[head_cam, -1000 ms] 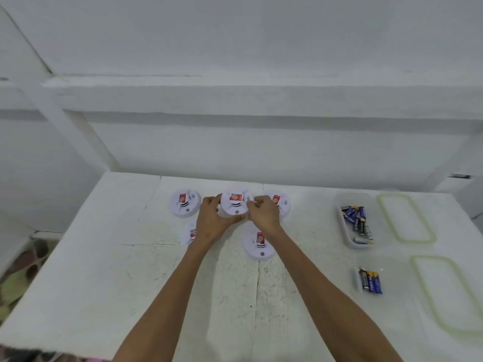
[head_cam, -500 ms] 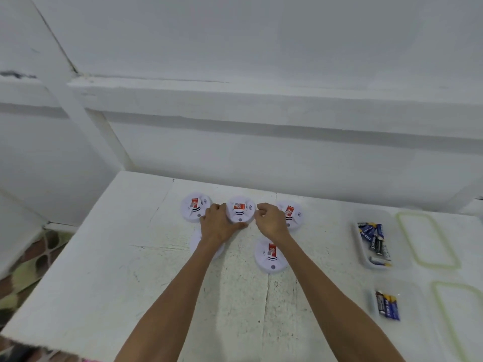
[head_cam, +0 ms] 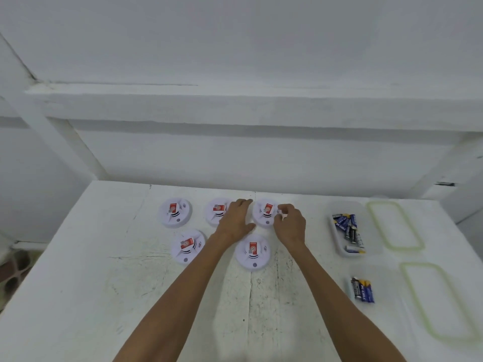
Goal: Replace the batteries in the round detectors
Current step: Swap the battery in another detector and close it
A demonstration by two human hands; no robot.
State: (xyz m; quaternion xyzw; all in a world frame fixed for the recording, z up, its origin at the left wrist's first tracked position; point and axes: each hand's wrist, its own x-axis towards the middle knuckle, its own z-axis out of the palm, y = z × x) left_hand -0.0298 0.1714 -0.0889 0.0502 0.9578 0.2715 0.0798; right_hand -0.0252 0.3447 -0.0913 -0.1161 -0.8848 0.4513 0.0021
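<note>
Round detectors [head_cam: 253, 252] lie face up on the white table [head_cam: 104, 283], five in all. Nearest, on the right, the clear near tub [head_cam: 384, 288] holds a few batteries [head_cam: 362, 290]. Its green-edged near lid [head_cam: 439, 301] lies beside it.

Next come the front left detector [head_cam: 188, 246] and the front right detector [head_cam: 253, 252]. Both look closed, each with a red sticker on top, and no hand touches them.

Just past them are the hands, close together but not touching. The left hand [head_cam: 235, 220] is spread flat, fingers straight, over the right side of the back middle detector [head_cam: 216, 210]. The right hand [head_cam: 290, 224] has its fingers curled at the right edge of the back right detector [head_cam: 264, 212] and seems to pinch the rim. The back left detector [head_cam: 175, 212] sits apart from both hands.

Over to the right, the far tub [head_cam: 372, 239] holds more batteries [head_cam: 346, 226], with the far lid [head_cam: 394, 226] beside it.

I think the job is near its start. Every detector looks closed, no battery is in a hand, and nothing shows which ones are done. All five may need opening, emptying and filling.
</note>
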